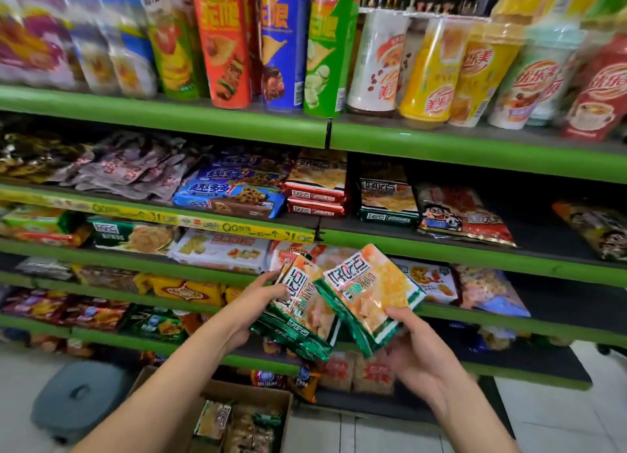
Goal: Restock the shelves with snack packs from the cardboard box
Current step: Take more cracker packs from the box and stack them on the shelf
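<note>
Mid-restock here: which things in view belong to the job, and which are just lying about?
Part of the job:
- green-edged snack pack gripped by the left hand
- second snack pack gripped by the right hand
- cardboard box with more packs
- green shelves

Just lying about:
- grey lidded bin on the floor
- crisp tubes
- drink cups

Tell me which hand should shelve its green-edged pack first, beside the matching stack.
Probably the right hand: its snack pack is raised higher and sits almost below the matching stack. The left hand holds its pack lower, further left.

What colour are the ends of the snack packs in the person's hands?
Green ends on the snack packs, orange and white between; head view.
</note>
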Available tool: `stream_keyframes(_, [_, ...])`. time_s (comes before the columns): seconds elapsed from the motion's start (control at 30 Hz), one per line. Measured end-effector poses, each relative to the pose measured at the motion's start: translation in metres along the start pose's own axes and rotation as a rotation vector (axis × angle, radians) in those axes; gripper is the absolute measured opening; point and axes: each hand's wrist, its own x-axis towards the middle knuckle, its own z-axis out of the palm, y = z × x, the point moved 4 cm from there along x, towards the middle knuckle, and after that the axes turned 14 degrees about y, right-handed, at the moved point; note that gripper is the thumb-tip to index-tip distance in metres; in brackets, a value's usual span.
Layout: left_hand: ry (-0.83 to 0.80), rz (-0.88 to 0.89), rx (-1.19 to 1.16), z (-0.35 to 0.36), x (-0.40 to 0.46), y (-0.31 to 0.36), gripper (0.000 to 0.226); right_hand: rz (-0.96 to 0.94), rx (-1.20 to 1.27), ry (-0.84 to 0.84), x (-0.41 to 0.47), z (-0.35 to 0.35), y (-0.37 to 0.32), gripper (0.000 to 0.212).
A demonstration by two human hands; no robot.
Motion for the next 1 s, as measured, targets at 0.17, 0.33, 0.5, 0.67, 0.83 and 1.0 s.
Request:
stream_keyframes(0.17, [0.024, 0.008, 0.014, -0.011, 0.008, -0.002, 0.088, -0.131, -0.021, 0.003, -0.006, 0.028, 0.017, 0.042])
stream_keyframes(0.33, [0.001, 0.041, -0.007, -0.011, 0.012, 0.007, 0.081, -0.174, -0.074, -0.050, -0.009, 0.050, 0.031, 0.067])
stream_keyframes(0.5, [0.045, 0.051, -0.012, -0.026, 0.024, 0.011, 0.077, -0.119, 0.033, -0.140, -0.008, 0.060, 0.025, 0.043])
stream_keyframes(0.67, [0.058, 0.067, 0.026, -0.037, 0.029, 0.017, 0.078, -0.139, -0.095, -0.066, 0.000, 0.064, 0.013, 0.047])
stream_keyframes(0.83, [0.088, 0.086, 0.051, -0.048, 0.029, 0.023, 0.084, -0.198, -0.265, -0.093, 0.012, 0.065, -0.001, 0.045])
stream_keyframes(1.0, [0.083, 0.120, 0.075, -0.049, 0.029, 0.032, 0.090, -0.205, -0.322, -0.131, 0.021, 0.065, -0.008, 0.041])
